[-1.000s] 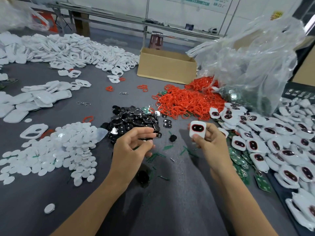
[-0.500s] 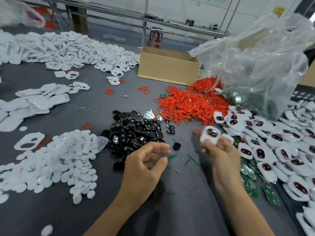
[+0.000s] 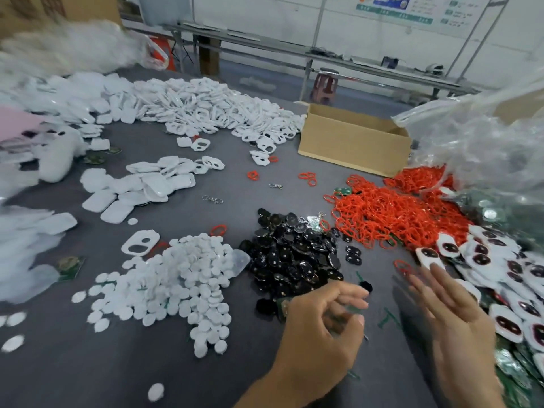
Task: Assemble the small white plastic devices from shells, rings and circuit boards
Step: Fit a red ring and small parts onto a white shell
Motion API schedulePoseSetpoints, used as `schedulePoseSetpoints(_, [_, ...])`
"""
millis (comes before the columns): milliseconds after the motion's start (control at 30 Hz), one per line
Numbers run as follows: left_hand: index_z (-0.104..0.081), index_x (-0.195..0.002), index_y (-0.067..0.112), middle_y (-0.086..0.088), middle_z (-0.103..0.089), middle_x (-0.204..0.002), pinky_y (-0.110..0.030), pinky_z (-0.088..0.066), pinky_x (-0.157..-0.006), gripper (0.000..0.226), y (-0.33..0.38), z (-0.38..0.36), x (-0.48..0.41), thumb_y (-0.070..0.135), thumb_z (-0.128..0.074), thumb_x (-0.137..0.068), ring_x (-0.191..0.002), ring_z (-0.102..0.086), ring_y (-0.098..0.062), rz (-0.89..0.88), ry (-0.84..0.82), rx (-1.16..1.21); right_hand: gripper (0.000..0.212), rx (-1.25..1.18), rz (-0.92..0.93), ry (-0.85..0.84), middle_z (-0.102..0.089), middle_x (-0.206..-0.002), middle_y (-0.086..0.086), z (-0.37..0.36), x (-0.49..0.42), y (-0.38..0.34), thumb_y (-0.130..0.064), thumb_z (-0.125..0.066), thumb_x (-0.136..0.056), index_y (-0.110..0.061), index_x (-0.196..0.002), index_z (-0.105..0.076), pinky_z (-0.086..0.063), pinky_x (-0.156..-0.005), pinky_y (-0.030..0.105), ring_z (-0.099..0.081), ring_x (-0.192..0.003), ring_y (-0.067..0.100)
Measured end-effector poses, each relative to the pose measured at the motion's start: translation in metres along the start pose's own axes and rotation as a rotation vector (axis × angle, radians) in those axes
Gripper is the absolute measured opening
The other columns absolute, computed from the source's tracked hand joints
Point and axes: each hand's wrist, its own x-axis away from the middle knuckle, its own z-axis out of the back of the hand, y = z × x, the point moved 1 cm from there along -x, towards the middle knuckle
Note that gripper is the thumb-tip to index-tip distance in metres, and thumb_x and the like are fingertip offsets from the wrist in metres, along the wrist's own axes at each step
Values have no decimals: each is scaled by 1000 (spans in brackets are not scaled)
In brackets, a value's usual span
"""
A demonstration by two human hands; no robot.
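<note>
Left hand low over the table, fingers loosely curled beside the heap of black parts, any hold lost in blur. Right hand spread, fingers straight, holding nothing. Just beyond its fingertips, a white device at the edge of the assembled pile; red rings heaped farther back.

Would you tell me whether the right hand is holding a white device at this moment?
No, the right hand has straight, spread fingers and holds nothing.
</note>
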Motion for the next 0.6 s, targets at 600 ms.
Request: schedulePoseSetpoints(600, [-40, -144, 11, -15, -48, -140, -43, -40, -101, 57, 12, 168, -108, 7, -55, -89, -130, -42, -33, 93, 441, -1043, 32, 725, 366, -162, -67, -85, -22, -16, 23, 3, 4, -66, -83, -26, -94, -71, -39, -69, -3, -61, -75, -14])
